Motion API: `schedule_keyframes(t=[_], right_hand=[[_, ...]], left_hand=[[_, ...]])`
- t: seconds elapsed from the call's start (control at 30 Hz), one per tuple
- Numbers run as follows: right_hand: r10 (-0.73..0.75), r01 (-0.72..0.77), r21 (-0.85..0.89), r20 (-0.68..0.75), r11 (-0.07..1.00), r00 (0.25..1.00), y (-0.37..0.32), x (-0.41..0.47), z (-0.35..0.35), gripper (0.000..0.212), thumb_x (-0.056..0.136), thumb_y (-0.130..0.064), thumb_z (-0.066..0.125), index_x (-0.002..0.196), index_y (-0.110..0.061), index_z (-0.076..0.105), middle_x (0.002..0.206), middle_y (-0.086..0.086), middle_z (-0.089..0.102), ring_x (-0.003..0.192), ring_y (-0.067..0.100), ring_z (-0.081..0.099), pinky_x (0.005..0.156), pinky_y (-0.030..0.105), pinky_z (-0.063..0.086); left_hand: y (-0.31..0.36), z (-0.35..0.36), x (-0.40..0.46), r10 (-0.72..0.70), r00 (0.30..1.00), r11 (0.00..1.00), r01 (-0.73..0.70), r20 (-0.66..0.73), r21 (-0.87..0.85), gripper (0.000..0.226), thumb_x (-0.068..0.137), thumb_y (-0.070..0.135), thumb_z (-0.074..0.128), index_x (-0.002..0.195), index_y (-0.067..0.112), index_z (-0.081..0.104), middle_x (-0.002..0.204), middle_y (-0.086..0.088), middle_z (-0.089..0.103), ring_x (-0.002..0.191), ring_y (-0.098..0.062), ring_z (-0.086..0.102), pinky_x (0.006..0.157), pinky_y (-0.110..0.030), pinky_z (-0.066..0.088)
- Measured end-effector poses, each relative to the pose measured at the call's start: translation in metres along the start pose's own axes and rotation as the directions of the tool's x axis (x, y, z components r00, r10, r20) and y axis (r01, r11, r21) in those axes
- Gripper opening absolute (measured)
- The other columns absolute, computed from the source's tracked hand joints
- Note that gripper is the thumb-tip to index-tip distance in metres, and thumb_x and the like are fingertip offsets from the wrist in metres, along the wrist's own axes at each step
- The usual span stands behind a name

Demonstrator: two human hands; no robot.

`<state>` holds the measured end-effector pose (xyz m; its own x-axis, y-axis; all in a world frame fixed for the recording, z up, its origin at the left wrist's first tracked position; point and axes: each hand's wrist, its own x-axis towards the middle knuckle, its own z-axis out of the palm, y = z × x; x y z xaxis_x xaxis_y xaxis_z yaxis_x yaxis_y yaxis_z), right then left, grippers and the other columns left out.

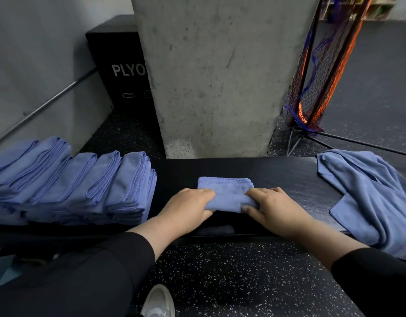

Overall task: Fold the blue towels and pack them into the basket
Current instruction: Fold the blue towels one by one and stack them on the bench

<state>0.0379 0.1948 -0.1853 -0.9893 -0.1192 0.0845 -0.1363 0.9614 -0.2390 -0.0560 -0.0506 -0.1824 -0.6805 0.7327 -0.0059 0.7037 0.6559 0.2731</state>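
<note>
A small folded blue towel lies on the black bench top in front of me. My left hand grips its near left end, thumb under the edge. My right hand grips the near right end the same way. The near edge of the towel is lifted slightly off the bench. Several folded blue towels stand in a row at the left. A loose pile of unfolded blue towels lies at the right end of the bench. No basket is in view.
A concrete pillar rises just behind the bench. A black plyo box stands at the back left by a wall rail. A folded net on a stand leans at the back right. My shoe is on the speckled floor.
</note>
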Motion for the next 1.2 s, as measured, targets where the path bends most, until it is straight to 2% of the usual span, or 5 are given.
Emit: schedule_keyframes(t=[0.17,0.43,0.7,0.9,1.2], right_hand=[[-0.010,0.010,0.022,0.034,1.000,0.999,-0.005,-0.008,-0.006,0.042,0.084,-0.069,0.048,0.108,-0.035,0.044,0.100,-0.018,0.062,0.097,0.009,0.060,0.085,0.037,0.042],[0.289,-0.275,0.383,0.022,0.882,0.957,-0.003,0.018,-0.013,0.027,0.090,-0.046,0.067,0.109,-0.038,0.050,0.087,-0.011,0.065,0.081,0.001,0.061,0.073,0.028,0.050],[0.048,-0.009,0.159,-0.240,0.987,0.970,0.012,0.034,0.018,0.020,0.092,-0.039,0.063,0.108,-0.028,0.068,0.121,-0.010,0.056,0.105,0.020,0.054,0.087,0.046,0.050],[0.025,-0.033,0.078,0.091,0.996,0.996,0.028,0.020,0.019,0.090,0.079,-0.079,0.054,0.154,-0.036,0.029,0.159,-0.026,0.022,0.149,0.000,0.014,0.113,0.039,0.023],[0.301,-0.239,0.571,-0.015,0.786,0.954,0.003,0.038,-0.011,0.014,0.092,-0.039,0.068,0.100,-0.030,0.060,0.087,-0.015,0.070,0.081,0.000,0.063,0.076,0.030,0.050]], left_hand=[[-0.004,-0.022,-0.002,-0.072,0.993,0.964,0.094,0.098,-0.248,0.026,0.091,0.046,0.066,0.081,0.023,0.059,0.075,0.006,0.062,0.070,-0.010,0.058,0.066,-0.033,0.050],[-0.013,-0.030,0.021,-0.231,0.970,0.814,0.232,0.070,-0.533,0.013,0.094,0.036,0.067,0.101,0.026,0.063,0.093,0.006,0.068,0.081,-0.009,0.063,0.069,-0.023,0.048],[-0.017,-0.016,0.032,0.000,0.998,0.999,-0.002,-0.056,-0.041,0.032,0.103,0.037,0.051,0.130,0.026,0.065,0.144,0.010,0.051,0.134,-0.013,0.041,0.109,-0.031,0.028],[-0.016,-0.007,0.026,-0.053,0.978,0.992,0.028,0.202,0.124,0.084,0.096,0.068,0.042,0.161,0.022,0.016,0.169,0.005,0.012,0.155,-0.013,0.005,0.126,-0.045,0.009],[-0.002,-0.027,0.020,-0.238,0.970,0.898,0.235,0.039,-0.371,0.046,0.083,0.046,0.074,0.121,0.030,0.054,0.110,0.009,0.065,0.104,-0.015,0.061,0.091,-0.037,0.050]])
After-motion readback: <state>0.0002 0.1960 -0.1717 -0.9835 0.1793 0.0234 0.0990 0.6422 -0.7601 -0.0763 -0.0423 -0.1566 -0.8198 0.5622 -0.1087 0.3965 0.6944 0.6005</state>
